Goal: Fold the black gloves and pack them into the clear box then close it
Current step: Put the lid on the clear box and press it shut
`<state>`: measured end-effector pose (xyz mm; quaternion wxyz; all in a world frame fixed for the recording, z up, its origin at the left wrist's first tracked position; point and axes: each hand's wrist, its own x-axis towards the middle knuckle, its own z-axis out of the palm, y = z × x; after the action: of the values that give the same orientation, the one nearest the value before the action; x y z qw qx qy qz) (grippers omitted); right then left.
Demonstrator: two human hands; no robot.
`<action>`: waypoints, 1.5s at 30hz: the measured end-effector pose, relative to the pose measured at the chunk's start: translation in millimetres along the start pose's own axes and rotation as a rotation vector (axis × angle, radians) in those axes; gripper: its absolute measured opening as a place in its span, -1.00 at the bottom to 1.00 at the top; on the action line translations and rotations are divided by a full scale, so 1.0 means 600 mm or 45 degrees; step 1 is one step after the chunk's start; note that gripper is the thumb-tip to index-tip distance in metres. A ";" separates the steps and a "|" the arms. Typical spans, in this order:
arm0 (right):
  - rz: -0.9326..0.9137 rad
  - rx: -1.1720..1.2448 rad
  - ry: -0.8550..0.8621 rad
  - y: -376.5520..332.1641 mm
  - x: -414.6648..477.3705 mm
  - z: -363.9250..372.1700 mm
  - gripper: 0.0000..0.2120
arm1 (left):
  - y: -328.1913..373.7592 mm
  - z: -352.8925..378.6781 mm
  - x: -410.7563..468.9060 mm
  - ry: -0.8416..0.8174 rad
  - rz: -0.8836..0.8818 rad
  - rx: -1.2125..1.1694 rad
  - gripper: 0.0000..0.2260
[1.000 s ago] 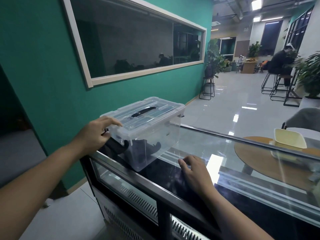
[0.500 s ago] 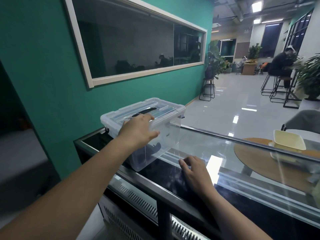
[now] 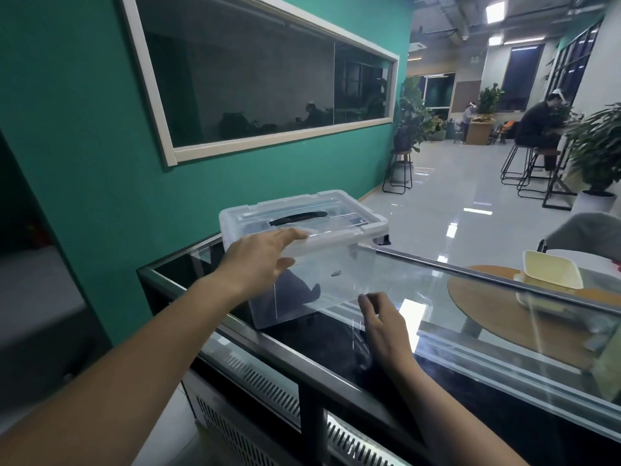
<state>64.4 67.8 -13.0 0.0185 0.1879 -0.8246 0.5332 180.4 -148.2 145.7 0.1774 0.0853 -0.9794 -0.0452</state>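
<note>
Left hand (image 3: 262, 262) has swung off the box's left end and across to the near lip of the lid, while the right hand (image 3: 386, 326) has crept a touch closer to the box's foot. That left hand is stretched out, fingers straight and laid on the frosted clear plastic lid (image 3: 349, 213), thumb just under the rim, gripping nothing. The right hand rests on the glass-topped black desk (image 3: 322, 348) with fingers loosely bent, empty.

The clear rectangular plastic box (image 3: 329, 280) stands upright directly ahead of the left hand's fingers and just beyond the right hand's fingertips. The black fabric gloves (image 3: 297, 292) show as a dark heap through its wall, below the left hand. Its long axis runs from the left hand's side away to the far right, and the black carry handle (image 3: 298, 217) lies along that same line.

Looks like the closing step: gloves in, lid seated. The next move likely calls for an even press along the rim, then snapping the dark end clasp (image 3: 384, 238) well beyond the left fingertips; the other clasp is hidden
</note>
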 end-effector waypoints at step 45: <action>0.341 -0.136 -0.186 -0.182 0.227 -0.142 -0.62 | -0.129 0.039 0.010 0.160 -0.919 -1.493 -0.24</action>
<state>-40.7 64.5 150.7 -0.1029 0.1132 -0.8686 0.4712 178.3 -224.1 116.9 0.2245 0.2985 -0.6913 -0.6185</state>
